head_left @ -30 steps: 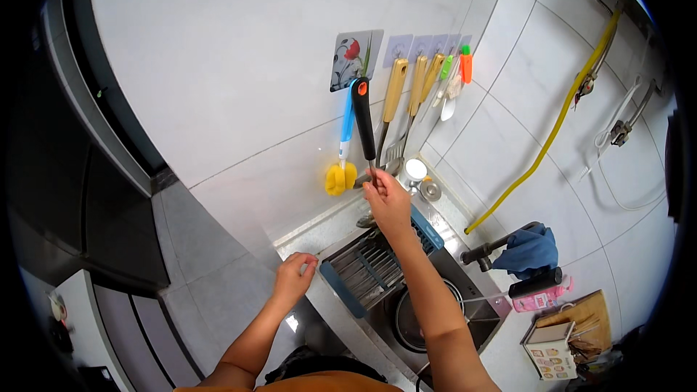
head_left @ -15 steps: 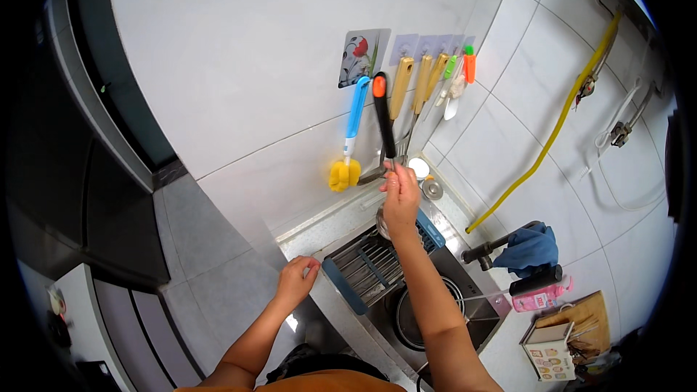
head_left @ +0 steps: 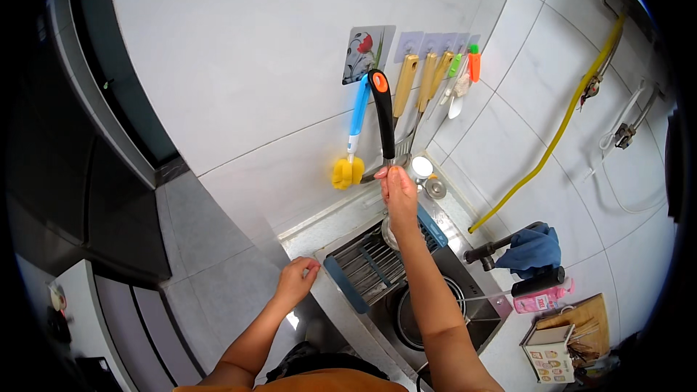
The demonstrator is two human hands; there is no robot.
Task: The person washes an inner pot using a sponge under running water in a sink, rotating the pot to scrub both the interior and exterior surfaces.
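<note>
Right hand (head_left: 399, 196) grips the black-handled ladle (head_left: 385, 127)! Left hand (head_left: 295, 281) hovers loose, half-curled, by the sink's (head_left: 483, 310) left corner.

I have the right arm (head_left: 428, 294) reaching up and forward, only slightly bent, the right hand (head_left: 401, 199) raised with thumb and fingers pinched together. My left forearm (head_left: 254, 334) slants inward, lower down; the left hand (head_left: 293, 282) hovers loosely curled, well apart from the right.
</note>
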